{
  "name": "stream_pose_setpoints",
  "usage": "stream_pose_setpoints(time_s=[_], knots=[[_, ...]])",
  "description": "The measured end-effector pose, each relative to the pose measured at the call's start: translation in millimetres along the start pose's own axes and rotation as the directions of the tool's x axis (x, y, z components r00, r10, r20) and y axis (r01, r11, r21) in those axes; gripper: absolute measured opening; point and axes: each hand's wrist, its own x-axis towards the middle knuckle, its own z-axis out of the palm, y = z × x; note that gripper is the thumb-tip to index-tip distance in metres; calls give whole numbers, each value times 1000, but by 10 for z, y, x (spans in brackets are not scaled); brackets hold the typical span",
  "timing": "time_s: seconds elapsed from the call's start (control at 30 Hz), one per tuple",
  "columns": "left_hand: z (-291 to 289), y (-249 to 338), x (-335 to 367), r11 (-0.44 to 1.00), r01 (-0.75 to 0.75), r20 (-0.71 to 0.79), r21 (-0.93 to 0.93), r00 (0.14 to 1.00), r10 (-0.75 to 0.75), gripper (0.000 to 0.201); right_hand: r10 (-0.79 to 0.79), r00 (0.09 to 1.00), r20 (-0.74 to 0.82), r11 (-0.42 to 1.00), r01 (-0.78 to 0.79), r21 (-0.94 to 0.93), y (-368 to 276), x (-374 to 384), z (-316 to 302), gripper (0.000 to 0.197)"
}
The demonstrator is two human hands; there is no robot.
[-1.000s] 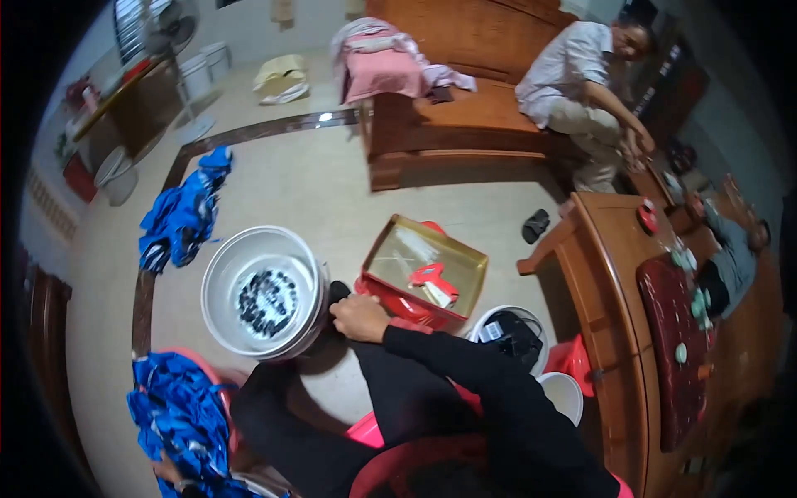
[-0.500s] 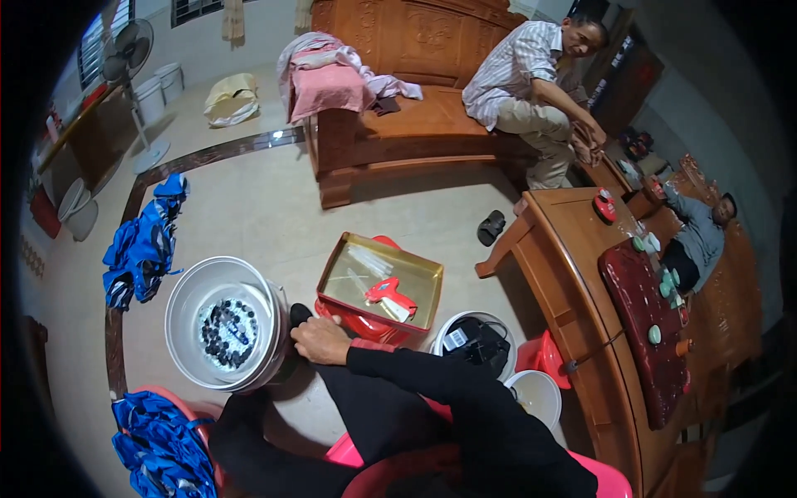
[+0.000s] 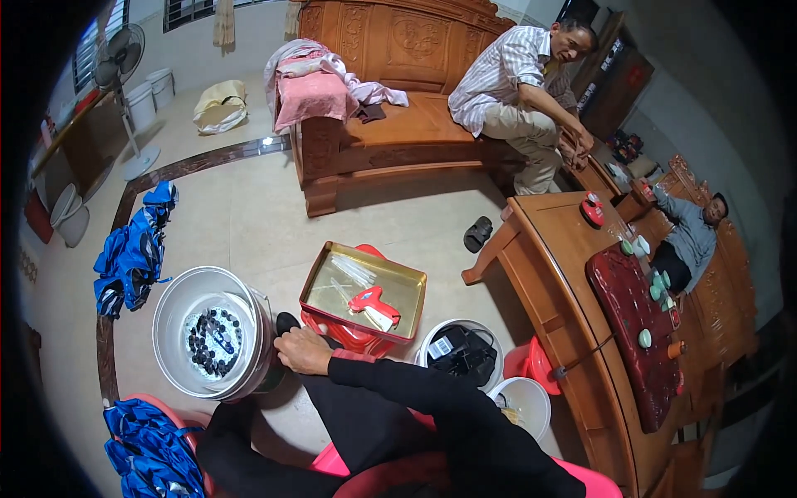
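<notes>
My right hand (image 3: 305, 351) lies over my dark-trousered right knee, beside a white bucket (image 3: 168, 365). Its fingers bend loosely downward, their tips partly hidden, and nothing shows in them. Inside the bucket are several small dark round pieces (image 3: 199, 336) and a longer blue-black piece (image 3: 222, 342). My left hand is out of view. Just beyond my right hand, a gold-coloured rectangular tin (image 3: 407, 290) sits on a red stool (image 3: 349, 336). In it lie a red and white glue gun (image 3: 375, 307) and several whitish glue sticks (image 3: 353, 270).
Blue fabric pieces (image 3: 129, 261) lie on the floor at left; more blue fabric (image 3: 154, 448) fills a pink basin. Right of the tin stand a bucket with black items (image 3: 461, 355) and a white pail (image 3: 540, 407). A wooden table (image 3: 552, 241) stands right. A person (image 3: 506, 75) sits on a bench.
The whole view has shifted slightly, moving most things left in the picture. My right hand stays on my knee beside the bucket.
</notes>
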Motion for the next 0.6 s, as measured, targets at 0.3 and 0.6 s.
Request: stream_pose_setpoints(time_s=[0.3,0.6], knots=[[-342,-146,-109,1000,4,57,7,998,-5,59,1,1000,-8,1000,-1,22,-17,-9,68,16],[-661,-197,-320,999,-18,112,37,994,14,61,-9,1000,-24,1000,9,-3,-16,-122,108,16]])
